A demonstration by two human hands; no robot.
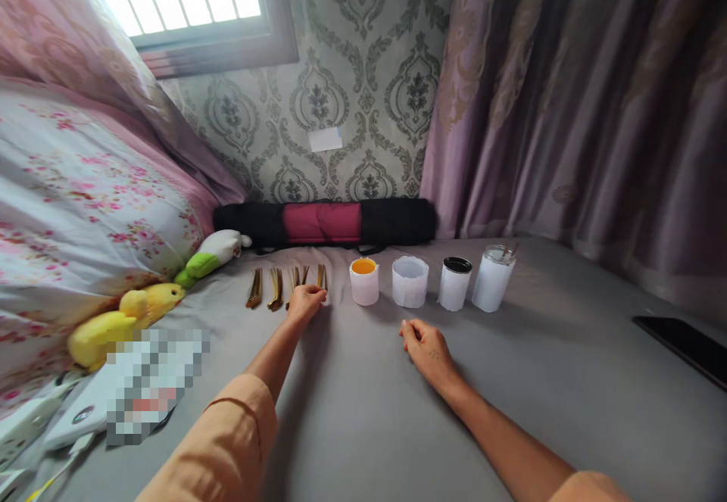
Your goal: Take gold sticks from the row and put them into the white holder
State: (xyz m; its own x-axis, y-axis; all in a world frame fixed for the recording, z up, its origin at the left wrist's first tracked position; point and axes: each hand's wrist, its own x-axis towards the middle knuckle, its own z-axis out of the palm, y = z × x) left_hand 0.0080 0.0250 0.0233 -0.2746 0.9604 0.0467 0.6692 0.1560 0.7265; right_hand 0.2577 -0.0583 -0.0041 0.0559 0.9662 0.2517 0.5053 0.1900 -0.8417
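Observation:
Several thin brown sticks [276, 288] lie in a row on the grey sheet [363, 411]. My left hand [305, 303] reaches to the rightmost sticks, its fingers curled down over them. My right hand [425, 349] rests on the sheet with its fingers loosely curled and nothing seen in it, just short of a row of white cups: one with orange contents [364, 281], an empty one [410, 281], one with black contents [455, 283], and a clear jar [493, 277].
A black and maroon rolled bag [323, 222] lies against the patterned wall. Yellow [122, 317] and green [213, 254] plush toys lean on the floral bedding at left. A dark flat phone [684, 344] lies at right beside purple curtains.

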